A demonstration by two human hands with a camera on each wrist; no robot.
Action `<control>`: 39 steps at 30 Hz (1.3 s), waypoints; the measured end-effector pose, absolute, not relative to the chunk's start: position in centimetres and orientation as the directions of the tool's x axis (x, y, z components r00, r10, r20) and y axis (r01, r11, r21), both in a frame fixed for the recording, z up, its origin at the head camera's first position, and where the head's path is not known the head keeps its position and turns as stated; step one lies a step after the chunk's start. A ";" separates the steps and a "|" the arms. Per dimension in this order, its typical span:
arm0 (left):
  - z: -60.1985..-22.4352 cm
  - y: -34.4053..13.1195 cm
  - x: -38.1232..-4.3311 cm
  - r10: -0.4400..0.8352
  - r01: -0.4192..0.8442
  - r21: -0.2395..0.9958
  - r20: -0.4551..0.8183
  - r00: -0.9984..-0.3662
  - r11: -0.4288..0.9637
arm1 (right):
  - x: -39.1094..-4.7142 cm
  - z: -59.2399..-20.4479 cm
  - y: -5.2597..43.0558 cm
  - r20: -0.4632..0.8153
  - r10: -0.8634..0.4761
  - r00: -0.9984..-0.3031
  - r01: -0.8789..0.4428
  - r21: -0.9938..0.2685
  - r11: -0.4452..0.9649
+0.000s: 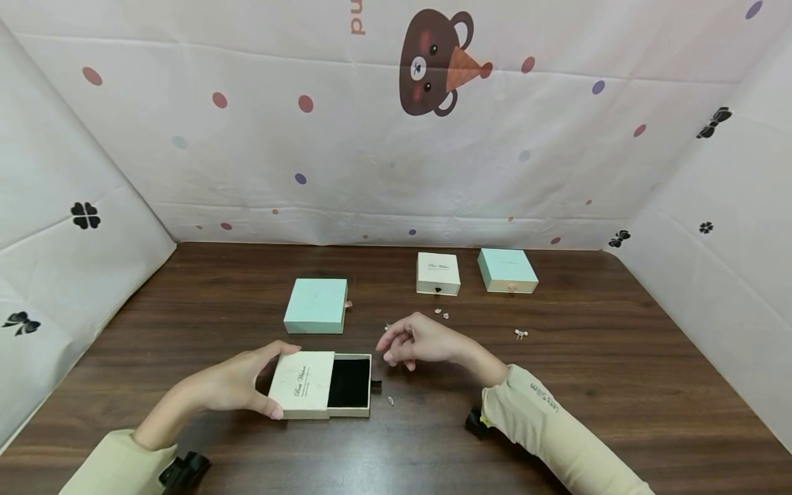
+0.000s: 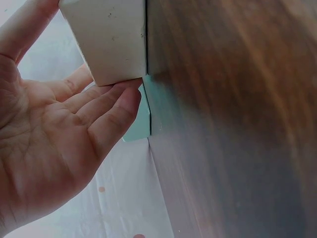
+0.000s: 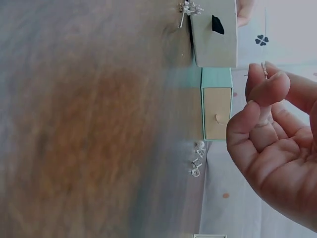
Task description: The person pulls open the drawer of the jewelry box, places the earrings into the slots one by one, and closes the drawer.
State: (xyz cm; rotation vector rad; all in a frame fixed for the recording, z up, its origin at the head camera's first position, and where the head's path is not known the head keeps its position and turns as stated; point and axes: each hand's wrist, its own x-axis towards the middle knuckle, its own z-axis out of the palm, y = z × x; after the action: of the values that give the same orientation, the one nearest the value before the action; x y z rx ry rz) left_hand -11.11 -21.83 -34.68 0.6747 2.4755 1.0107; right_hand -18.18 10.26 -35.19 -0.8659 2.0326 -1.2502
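Note:
My left hand (image 1: 238,379) grips the closed end of a cream drawer box (image 1: 301,383), thumb on the near side and fingers at the far side. Its drawer (image 1: 349,412) is pulled partly out to the right, showing a black pad (image 1: 348,383) inside. Right of the drawer, my right hand (image 1: 427,340) is held above the table. In the right wrist view it pinches a small sparkly earring (image 3: 265,70) between thumb and fingertip. A silvery earring (image 1: 390,400) lies on the table beside the drawer's black pull tab (image 1: 376,385).
A mint box (image 1: 316,306) stands behind the cream one. Farther back are a small cream box (image 1: 438,273) and another mint box (image 1: 509,270). Small flower-shaped pieces (image 1: 442,313) and pearly jewellery (image 1: 521,334) lie on the brown table (image 1: 619,385). Patterned cloth surrounds the table.

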 end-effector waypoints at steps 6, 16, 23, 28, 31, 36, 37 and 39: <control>-34.8 -21.9 -11.1 0.560 0.286 0.726 -0.161 -0.813 0.625 | -18.0 -34.9 9.8 -0.114 -0.772 -0.625 -0.291 -0.884 0.366; -34.7 -21.9 -11.1 0.564 0.288 0.728 -0.161 -0.810 0.622 | -18.0 -34.9 9.3 -0.089 -0.789 -0.608 -0.310 -0.888 0.340; -34.8 -21.9 -11.1 0.568 0.293 0.726 -0.162 -0.807 0.622 | -18.0 -34.9 9.1 -0.111 -0.778 -0.618 -0.282 -0.893 0.351; -34.8 -21.9 -11.1 0.567 0.292 0.729 -0.158 -0.809 0.620 | -18.0 -35.0 8.8 -0.123 -0.781 -0.612 -0.254 -0.905 0.341; -34.8 -21.9 -11.2 0.567 0.292 0.729 -0.156 -0.809 0.618 | -18.0 -35.0 8.6 -0.137 -0.774 -0.618 -0.227 -0.912 0.343; -34.9 -22.0 -11.2 0.567 0.297 0.726 -0.154 -0.809 0.620 | -17.9 -35.0 8.3 -0.150 -0.767 -0.624 -0.182 -0.926 0.329; -34.9 -22.0 -11.2 0.567 0.297 0.726 -0.154 -0.809 0.620 | -17.9 -35.0 8.2 -0.150 -0.767 -0.624 -0.175 -0.930 0.324; -34.9 -22.0 -11.2 0.567 0.298 0.726 -0.153 -0.809 0.620 | -17.9 -35.0 8.0 -0.150 -0.767 -0.624 -0.164 -0.934 0.317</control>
State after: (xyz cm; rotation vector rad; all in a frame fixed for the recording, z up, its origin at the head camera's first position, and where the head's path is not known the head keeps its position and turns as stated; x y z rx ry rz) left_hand -11.19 -21.99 -34.92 0.6912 2.4783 1.0130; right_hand -17.88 7.99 -35.04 -0.8198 1.9930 -1.3137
